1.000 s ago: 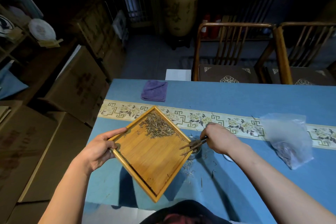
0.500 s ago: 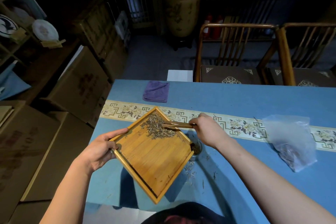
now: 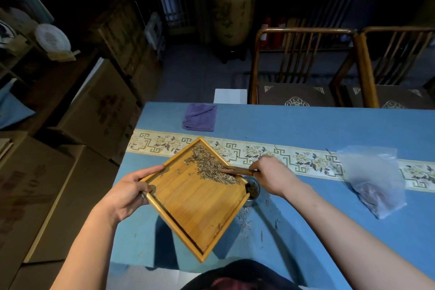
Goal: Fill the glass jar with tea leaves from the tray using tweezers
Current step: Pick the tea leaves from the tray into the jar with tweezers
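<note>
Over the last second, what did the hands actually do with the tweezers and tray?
The right hand swung the tweezers away from the glass jar at the tray's right corner, up into the tea leaves heaped at the far corner, where their tips now lie. The left hand kept gripping the bamboo tray, raised over the table as before. Purple cloth and plastic bag stayed put.

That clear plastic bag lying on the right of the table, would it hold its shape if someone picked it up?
Probably not. The plastic bag lies crumpled and flat on the blue tablecloth, so it looks thin and floppy. The dark contents sit bunched at its near end; lifted, they would likely slide and sag there. It seems light.
</note>
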